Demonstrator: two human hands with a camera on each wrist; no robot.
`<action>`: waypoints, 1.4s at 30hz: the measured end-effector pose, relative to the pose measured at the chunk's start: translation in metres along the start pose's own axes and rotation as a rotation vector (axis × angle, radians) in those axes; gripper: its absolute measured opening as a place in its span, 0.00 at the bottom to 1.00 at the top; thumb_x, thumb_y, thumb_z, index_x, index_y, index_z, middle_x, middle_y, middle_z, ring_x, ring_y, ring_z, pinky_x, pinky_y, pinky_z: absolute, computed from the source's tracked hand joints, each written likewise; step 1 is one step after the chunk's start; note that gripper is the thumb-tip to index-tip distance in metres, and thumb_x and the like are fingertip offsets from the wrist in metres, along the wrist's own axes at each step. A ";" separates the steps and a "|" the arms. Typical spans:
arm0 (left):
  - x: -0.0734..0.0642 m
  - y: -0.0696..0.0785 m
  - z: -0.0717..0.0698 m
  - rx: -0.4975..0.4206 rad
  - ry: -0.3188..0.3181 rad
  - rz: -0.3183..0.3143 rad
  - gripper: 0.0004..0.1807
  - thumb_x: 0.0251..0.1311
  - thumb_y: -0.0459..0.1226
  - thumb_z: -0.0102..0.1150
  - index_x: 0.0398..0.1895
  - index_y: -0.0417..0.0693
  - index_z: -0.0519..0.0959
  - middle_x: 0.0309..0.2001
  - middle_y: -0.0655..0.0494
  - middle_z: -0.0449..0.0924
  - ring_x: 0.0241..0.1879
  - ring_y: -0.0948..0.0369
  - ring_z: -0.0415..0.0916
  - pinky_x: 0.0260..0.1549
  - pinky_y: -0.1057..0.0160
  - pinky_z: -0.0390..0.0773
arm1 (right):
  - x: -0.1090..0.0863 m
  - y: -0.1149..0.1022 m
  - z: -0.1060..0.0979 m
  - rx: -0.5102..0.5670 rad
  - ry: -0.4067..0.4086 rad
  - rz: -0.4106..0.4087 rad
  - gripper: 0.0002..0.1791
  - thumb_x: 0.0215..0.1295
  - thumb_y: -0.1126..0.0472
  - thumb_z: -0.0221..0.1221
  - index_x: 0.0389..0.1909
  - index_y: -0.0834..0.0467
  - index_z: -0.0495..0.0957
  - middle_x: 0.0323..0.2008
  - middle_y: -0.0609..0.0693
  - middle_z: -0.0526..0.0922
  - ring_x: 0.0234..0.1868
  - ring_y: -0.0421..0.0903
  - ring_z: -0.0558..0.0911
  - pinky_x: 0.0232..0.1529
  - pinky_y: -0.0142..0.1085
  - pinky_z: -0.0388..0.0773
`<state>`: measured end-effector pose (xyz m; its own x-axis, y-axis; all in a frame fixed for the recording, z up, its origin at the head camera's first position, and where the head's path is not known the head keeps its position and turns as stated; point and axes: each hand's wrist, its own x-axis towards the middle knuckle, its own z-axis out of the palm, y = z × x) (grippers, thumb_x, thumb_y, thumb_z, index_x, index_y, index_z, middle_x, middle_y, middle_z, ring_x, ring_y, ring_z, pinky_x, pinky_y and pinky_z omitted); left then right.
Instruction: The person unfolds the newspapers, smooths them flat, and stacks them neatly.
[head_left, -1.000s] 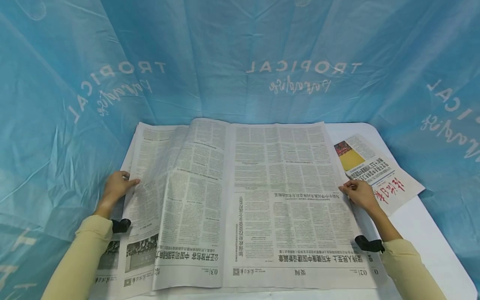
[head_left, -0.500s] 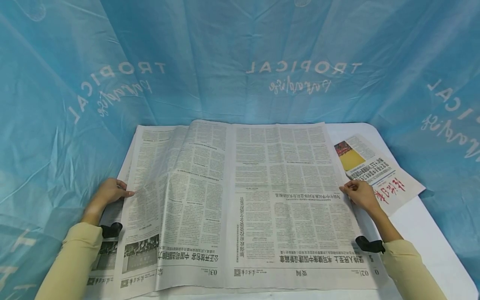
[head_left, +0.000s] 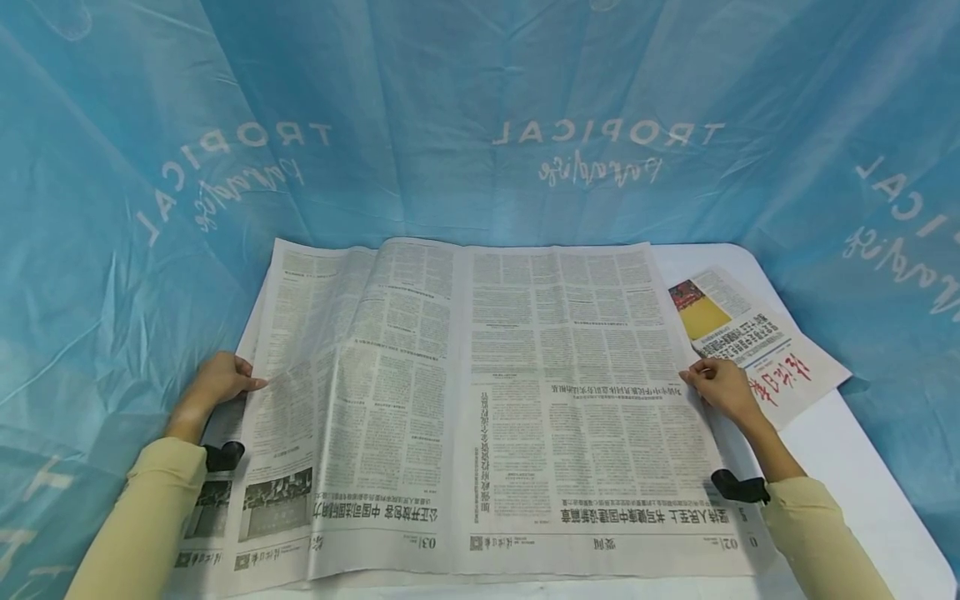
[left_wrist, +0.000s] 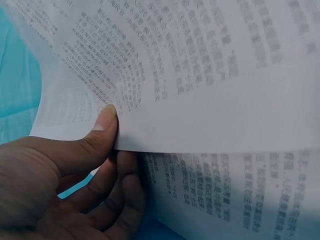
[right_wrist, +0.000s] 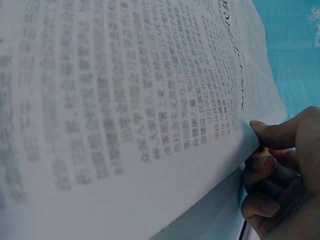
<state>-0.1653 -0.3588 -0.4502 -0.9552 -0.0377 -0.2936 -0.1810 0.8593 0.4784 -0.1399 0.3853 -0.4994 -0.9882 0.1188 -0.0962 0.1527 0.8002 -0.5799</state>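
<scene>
At the newspaper's left edge, the left hand pinches the paper, thumb on top; only the left wrist view shows its fingers curled below, above another printed sheet. The newspaper lies open on the table, 03 then 02 legible along its near side. Behind it, the curtain reads "TROPICAL Paradise", mirrored. At its right edge the right hand pinches too, other fingers folded underneath in the right wrist view. Right of the newspaper is a folded paper with red characters.
</scene>
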 end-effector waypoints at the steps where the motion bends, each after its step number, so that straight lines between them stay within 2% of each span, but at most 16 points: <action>1: 0.002 -0.001 0.000 0.005 0.001 -0.007 0.14 0.56 0.30 0.66 0.24 0.28 0.73 0.20 0.49 0.70 0.22 0.57 0.69 0.23 0.61 0.69 | 0.000 0.000 0.000 -0.006 0.005 0.003 0.16 0.68 0.59 0.57 0.36 0.72 0.76 0.22 0.55 0.78 0.21 0.44 0.73 0.18 0.34 0.68; 5: 0.009 -0.008 -0.001 0.031 0.022 -0.028 0.18 0.56 0.31 0.66 0.36 0.17 0.73 0.27 0.35 0.76 0.27 0.49 0.75 0.26 0.56 0.75 | -0.002 -0.001 0.001 -0.030 0.023 0.014 0.15 0.68 0.59 0.57 0.35 0.71 0.76 0.21 0.55 0.78 0.20 0.43 0.72 0.18 0.34 0.67; 9: 0.014 -0.016 0.001 0.044 0.072 -0.029 0.21 0.57 0.31 0.65 0.41 0.15 0.72 0.36 0.25 0.77 0.33 0.39 0.76 0.31 0.48 0.76 | -0.004 -0.002 0.002 -0.037 0.037 0.006 0.15 0.69 0.59 0.57 0.35 0.70 0.76 0.20 0.53 0.77 0.19 0.43 0.72 0.17 0.34 0.67; 13: 0.017 -0.022 0.004 0.033 0.109 -0.025 0.22 0.58 0.30 0.63 0.44 0.14 0.71 0.43 0.20 0.74 0.40 0.32 0.74 0.35 0.43 0.76 | -0.004 -0.004 0.002 -0.041 0.054 -0.003 0.15 0.68 0.59 0.57 0.34 0.70 0.76 0.19 0.53 0.77 0.18 0.43 0.71 0.17 0.34 0.66; 18: 0.017 -0.022 0.007 0.015 0.135 -0.061 0.22 0.61 0.30 0.60 0.48 0.14 0.70 0.46 0.19 0.71 0.43 0.31 0.71 0.37 0.42 0.74 | -0.003 -0.004 0.001 -0.048 0.059 -0.004 0.15 0.68 0.59 0.58 0.33 0.70 0.76 0.19 0.53 0.77 0.19 0.44 0.71 0.17 0.34 0.65; 23: 0.017 -0.021 0.009 -0.005 0.173 -0.102 0.21 0.62 0.29 0.58 0.49 0.15 0.70 0.45 0.21 0.71 0.40 0.34 0.72 0.35 0.42 0.73 | -0.005 -0.002 -0.003 -0.055 0.061 -0.015 0.14 0.68 0.58 0.58 0.33 0.68 0.77 0.17 0.50 0.75 0.18 0.43 0.70 0.17 0.35 0.66; 29: 0.017 -0.019 0.011 -0.006 0.223 -0.092 0.19 0.61 0.29 0.58 0.47 0.17 0.71 0.43 0.21 0.72 0.36 0.35 0.73 0.30 0.44 0.72 | -0.008 -0.001 -0.007 -0.114 0.072 -0.059 0.14 0.68 0.58 0.58 0.33 0.67 0.77 0.20 0.53 0.79 0.18 0.43 0.71 0.18 0.36 0.66; 32: 0.016 -0.018 0.011 0.009 0.247 -0.088 0.17 0.61 0.30 0.58 0.45 0.19 0.72 0.42 0.22 0.74 0.34 0.35 0.75 0.27 0.44 0.72 | -0.009 -0.003 -0.007 -0.135 0.078 -0.056 0.14 0.68 0.58 0.59 0.34 0.68 0.77 0.22 0.55 0.80 0.19 0.44 0.72 0.20 0.36 0.66; 38: 0.017 -0.017 0.014 0.060 0.286 -0.108 0.14 0.61 0.30 0.59 0.43 0.23 0.74 0.42 0.22 0.75 0.37 0.31 0.75 0.27 0.42 0.71 | -0.009 -0.003 -0.003 -0.151 0.110 -0.048 0.14 0.67 0.58 0.60 0.34 0.68 0.78 0.25 0.58 0.80 0.23 0.46 0.73 0.23 0.37 0.66; 42: 0.017 -0.018 0.016 0.077 0.316 -0.098 0.14 0.61 0.29 0.59 0.43 0.23 0.73 0.42 0.21 0.74 0.37 0.29 0.75 0.26 0.39 0.71 | -0.009 -0.002 -0.001 -0.160 0.132 -0.048 0.13 0.67 0.59 0.59 0.35 0.68 0.79 0.27 0.60 0.81 0.25 0.47 0.74 0.24 0.36 0.66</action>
<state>-0.1750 -0.3669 -0.4768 -0.9616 -0.2680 -0.0586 -0.2690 0.8793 0.3931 -0.1315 0.3836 -0.4964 -0.9885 0.1456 0.0411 0.1124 0.8886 -0.4448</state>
